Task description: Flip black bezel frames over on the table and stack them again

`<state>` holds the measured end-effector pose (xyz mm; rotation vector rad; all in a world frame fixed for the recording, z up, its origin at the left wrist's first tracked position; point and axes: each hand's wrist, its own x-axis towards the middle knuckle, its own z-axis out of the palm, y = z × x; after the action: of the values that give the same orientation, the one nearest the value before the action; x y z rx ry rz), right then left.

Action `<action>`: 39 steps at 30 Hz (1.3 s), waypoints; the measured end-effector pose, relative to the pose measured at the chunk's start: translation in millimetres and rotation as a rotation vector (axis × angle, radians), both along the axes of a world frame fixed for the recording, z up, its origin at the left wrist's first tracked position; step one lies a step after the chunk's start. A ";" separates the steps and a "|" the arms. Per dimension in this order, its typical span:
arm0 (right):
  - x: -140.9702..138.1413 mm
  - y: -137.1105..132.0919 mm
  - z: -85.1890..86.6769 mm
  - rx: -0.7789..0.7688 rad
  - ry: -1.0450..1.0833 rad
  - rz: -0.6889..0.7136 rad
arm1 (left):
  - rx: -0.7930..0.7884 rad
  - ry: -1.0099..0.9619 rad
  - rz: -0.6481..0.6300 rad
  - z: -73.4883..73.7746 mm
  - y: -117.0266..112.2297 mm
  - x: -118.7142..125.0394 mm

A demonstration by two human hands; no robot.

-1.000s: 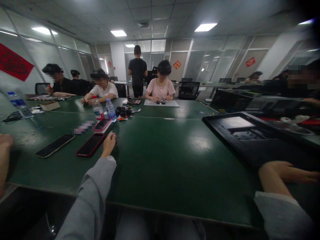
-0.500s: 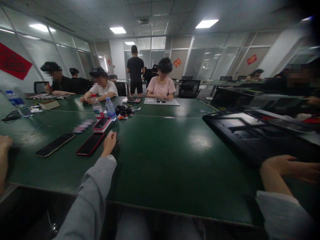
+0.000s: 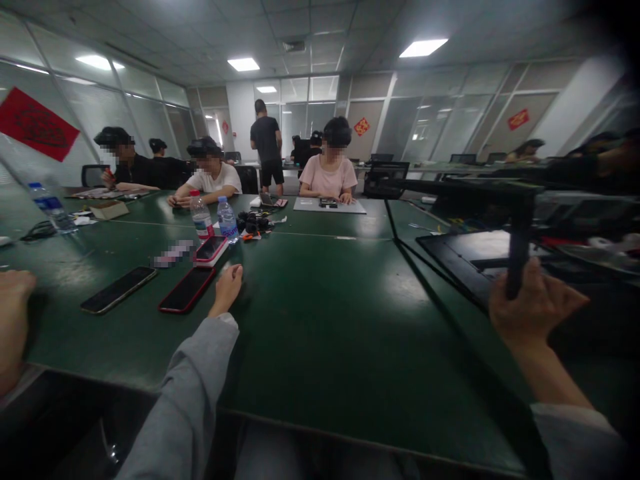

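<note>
My right hand (image 3: 533, 303) grips one side of a thin black frame (image 3: 521, 230), raised and tilted above the table's right side. Its far edges stretch left across the tabletop, and part of it blurs into the dark background. Below the frame lies a large flat black panel (image 3: 450, 257) with a shiny surface. My left hand (image 3: 229, 287) rests on the green table (image 3: 320, 333), fingers loosely curled in, and nothing shows in them. Just left of it lie a red-edged phone (image 3: 187, 291) and a pink-edged phone (image 3: 210, 250) on a white box.
A dark phone (image 3: 119, 290) lies farther left, near another person's hand (image 3: 14, 313). Two bottles, one red-capped (image 3: 201, 217) and one blue-capped (image 3: 227, 220), stand beyond the phones, beside black cables (image 3: 253, 223). A person in pink (image 3: 329, 175) works across the table at a pale board (image 3: 305, 205).
My right hand has risen from beside the panel, and the black frame has come up off it, tilted. My left hand stays at the same spot by the phones.
</note>
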<state>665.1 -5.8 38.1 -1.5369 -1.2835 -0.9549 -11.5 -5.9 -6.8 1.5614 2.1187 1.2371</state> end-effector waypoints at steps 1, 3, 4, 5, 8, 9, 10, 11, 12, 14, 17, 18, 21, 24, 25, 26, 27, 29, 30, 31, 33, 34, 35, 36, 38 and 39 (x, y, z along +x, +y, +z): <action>-8.8 0.4 0.7 0.003 -0.038 0.035 | 0.007 -0.010 -0.005 0.8 -0.1 1.9; -30.5 -0.9 2.6 0.054 -0.048 0.097 | 0.029 -0.029 -0.017 2.7 -0.6 5.8; -43.6 -2.1 4.3 0.088 -0.017 0.127 | 0.045 -0.034 -0.029 3.7 -1.0 7.7; -58.3 -3.4 6.7 0.110 0.040 0.155 | 0.064 -0.037 -0.042 4.7 -1.6 9.8; -106.3 -4.2 17.2 0.030 0.237 0.312 | 0.150 -0.072 -0.068 7.8 -4.4 16.4; -121.9 -2.8 20.6 -0.002 0.300 0.352 | 0.182 -0.091 -0.068 8.9 -5.6 18.7; -136.4 -0.5 23.3 -0.022 0.360 0.377 | 0.214 -0.107 -0.067 10.1 -7.0 21.1; -149.3 2.5 24.8 -0.049 0.403 0.407 | 0.245 -0.116 -0.069 11.3 -8.5 23.2; -160.3 6.2 24.8 -0.079 0.434 0.438 | 0.271 -0.117 -0.073 12.5 -9.9 25.1; -175.6 14.6 19.7 -0.146 0.478 0.487 | 0.295 -0.103 -0.069 14.7 -12.3 27.4; -181.7 28.3 0.0 -0.285 0.518 0.501 | 0.267 -0.073 -0.017 15.7 -12.4 26.7; -180.1 33.0 -8.7 -0.344 0.518 0.497 | 0.248 -0.062 0.002 15.0 -11.2 25.5; -171.0 46.7 -35.8 -0.502 0.476 0.507 | 0.184 -0.042 0.041 9.4 -4.8 20.0; -162.7 59.2 -56.8 -0.578 0.417 0.539 | 0.106 -0.058 0.065 1.9 1.6 12.5; -160.8 62.7 -61.7 -0.601 0.391 0.556 | 0.081 -0.063 0.072 -0.1 2.8 9.8; -159.3 65.8 -65.6 -0.620 0.367 0.574 | 0.062 -0.063 0.082 -1.5 3.3 7.2; -158.1 68.4 -68.6 -0.636 0.347 0.593 | 0.052 -0.052 0.094 -2.4 3.1 4.8; -156.1 72.0 -73.1 -0.659 0.323 0.619 | 0.053 0.015 0.131 -2.5 1.2 0.8; -155.3 73.1 -74.7 -0.669 0.322 0.618 | 0.054 0.070 0.148 -2.0 -0.3 -0.7; -154.5 73.7 -76.1 -0.683 0.325 0.609 | 0.047 0.134 0.161 -1.5 -1.8 -1.8; -153.4 73.9 -78.0 -0.728 0.336 0.574 | 0.005 0.261 0.165 -0.7 -4.4 -3.2; -153.0 73.5 -78.4 -0.750 0.340 0.555 | -0.024 0.309 0.161 -0.7 -5.2 -3.6; -152.9 72.9 -78.4 -0.770 0.342 0.538 | -0.051 0.342 0.156 -1.0 -5.9 -3.9; -152.9 72.2 -77.9 -0.784 0.341 0.528 | -0.074 0.364 0.153 -1.4 -6.2 -4.1; -153.4 70.5 -76.0 -0.798 0.331 0.523 | -0.102 0.382 0.153 -2.4 -6.4 -4.5; -153.8 69.6 -74.6 -0.802 0.324 0.526 | -0.109 0.387 0.154 -2.8 -6.4 -4.6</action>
<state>511.3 63.8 -36.5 -1.6823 -1.8015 0.1843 -16.0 -12.3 -9.6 1.7292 2.5375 0.8964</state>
